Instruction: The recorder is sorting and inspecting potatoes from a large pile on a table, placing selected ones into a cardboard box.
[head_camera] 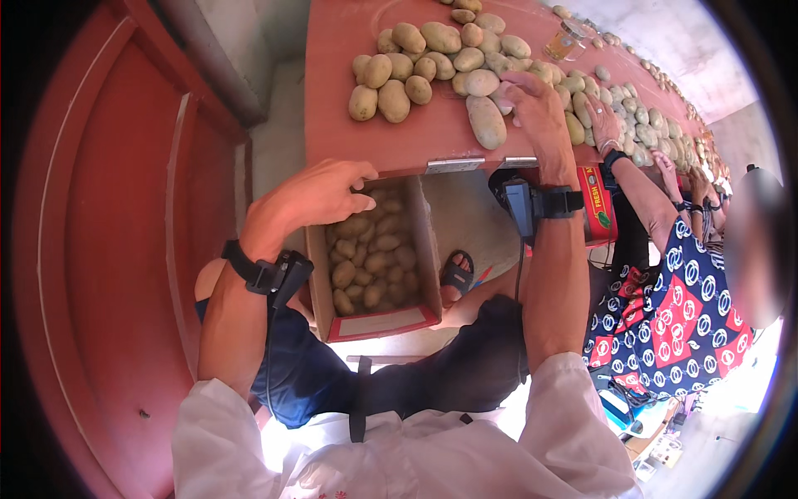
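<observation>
Many potatoes lie in a loose heap on a reddish tabletop. My right hand reaches over the heap, its fingers around a pale potato that is partly hidden by them. Just left of those fingers, a long potato lies near the table edge. Above the cardboard box, my left hand hovers with thumb and fingers apart and nothing visible between them. Inside the box, below the table edge, are many more potatoes.
A glass mug stands on the table's far side. On my right sits a person in a patterned shirt, a hand on the potatoes; other people's hands are farther along. A red carton is below the table. A red door is at left.
</observation>
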Demonstrator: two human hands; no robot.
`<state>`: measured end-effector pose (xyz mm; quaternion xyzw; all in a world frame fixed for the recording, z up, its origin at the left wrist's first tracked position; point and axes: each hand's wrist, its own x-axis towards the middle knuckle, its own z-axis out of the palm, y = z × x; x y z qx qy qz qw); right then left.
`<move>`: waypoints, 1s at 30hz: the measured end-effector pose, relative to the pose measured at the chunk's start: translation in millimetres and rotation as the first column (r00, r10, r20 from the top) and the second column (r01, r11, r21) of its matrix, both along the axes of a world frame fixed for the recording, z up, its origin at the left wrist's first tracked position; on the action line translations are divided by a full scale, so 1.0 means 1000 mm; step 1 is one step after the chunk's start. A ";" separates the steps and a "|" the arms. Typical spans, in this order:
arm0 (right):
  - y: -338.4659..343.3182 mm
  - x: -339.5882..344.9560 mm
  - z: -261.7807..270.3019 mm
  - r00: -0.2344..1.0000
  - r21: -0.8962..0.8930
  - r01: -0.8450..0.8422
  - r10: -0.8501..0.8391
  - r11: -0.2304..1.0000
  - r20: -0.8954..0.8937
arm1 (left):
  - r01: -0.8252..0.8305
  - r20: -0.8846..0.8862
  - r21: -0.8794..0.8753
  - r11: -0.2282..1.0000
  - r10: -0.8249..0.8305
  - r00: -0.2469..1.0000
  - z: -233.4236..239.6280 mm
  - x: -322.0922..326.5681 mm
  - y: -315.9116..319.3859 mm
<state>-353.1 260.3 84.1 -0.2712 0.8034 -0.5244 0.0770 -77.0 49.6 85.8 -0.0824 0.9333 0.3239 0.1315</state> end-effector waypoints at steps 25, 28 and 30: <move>0.006 0.022 -0.011 0.967 0.504 -0.254 0.200 0.826 0.160 | -0.052 -0.026 0.014 0.999 0.052 0.998 -0.003 0.001 -0.009; 0.028 -0.003 -0.029 0.938 0.426 -0.343 0.282 0.837 0.200 | -0.040 -0.028 0.017 0.999 0.040 0.999 0.001 -0.004 -0.005; 0.031 -0.006 -0.033 0.905 0.352 -0.417 0.344 0.838 0.252 | -0.041 -0.041 0.014 0.999 0.042 0.998 0.001 0.000 -0.007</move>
